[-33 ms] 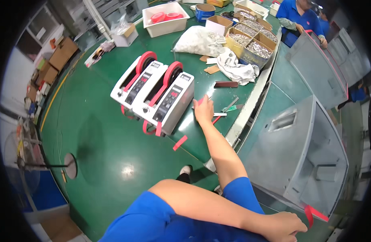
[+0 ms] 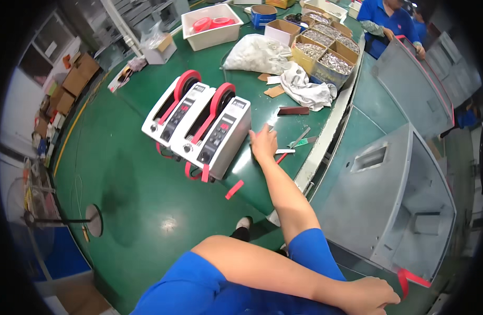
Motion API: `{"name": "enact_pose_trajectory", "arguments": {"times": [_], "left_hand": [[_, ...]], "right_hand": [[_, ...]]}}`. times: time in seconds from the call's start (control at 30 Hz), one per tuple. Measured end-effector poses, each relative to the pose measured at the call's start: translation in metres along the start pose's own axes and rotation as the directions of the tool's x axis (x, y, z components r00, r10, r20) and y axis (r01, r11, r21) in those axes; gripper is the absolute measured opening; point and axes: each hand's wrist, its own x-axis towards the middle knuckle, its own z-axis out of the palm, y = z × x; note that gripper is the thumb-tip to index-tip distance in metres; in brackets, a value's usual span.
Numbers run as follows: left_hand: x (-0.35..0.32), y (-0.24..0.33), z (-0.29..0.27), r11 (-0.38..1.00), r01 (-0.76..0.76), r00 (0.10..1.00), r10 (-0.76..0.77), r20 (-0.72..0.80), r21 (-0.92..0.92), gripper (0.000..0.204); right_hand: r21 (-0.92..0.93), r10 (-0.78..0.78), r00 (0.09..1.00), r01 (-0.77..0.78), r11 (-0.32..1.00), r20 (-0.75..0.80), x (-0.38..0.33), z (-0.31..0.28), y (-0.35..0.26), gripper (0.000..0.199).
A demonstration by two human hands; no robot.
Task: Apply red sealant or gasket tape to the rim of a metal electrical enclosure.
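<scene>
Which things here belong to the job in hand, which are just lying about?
Likely in use: red tape strip at a corner of the grey housing, near the left hand; two tape dispensers beside the right hand.

Apparently lying about: white cloth; brown block; cardboard scraps.

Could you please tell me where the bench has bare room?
Between the white bin, tape dispensers and plastic bag; a smaller patch lies between the red tape piece and right hand. It is crowded around the boxes of metal parts and the cloth.

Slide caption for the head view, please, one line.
Right hand beside two white tape dispensers, left hand near red tape on a grey metal housing.
</scene>
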Motion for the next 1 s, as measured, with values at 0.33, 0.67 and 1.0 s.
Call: {"name": "enact_pose_trajectory", "arguments": {"times": [0.33,0.67,1.0], "left_hand": [[-0.008,-0.01,-0.003,0.998,-0.045,0.999,0.045,-0.011,-0.048,0.053],[0.014,0.004,0.086,0.902,0.123,0.991,-0.131,0.01,-0.413,0.07],[0.026,0.003,0.11,0.897,0.077,0.993,-0.106,-0.044,-0.436,0.063]], "right_hand": [[0.537,0.005,0.984,0.092,0.838,-0.176,-0.061,-0.053,0.004,0.028],[0.815,0.421,0.87,-0.038,0.578,-0.257,-0.303,-0.308,0.067,0.03],[0.861,0.439,0.891,-0.132,0.491,-0.114,-0.258,-0.37,0.056,0.014]]}}
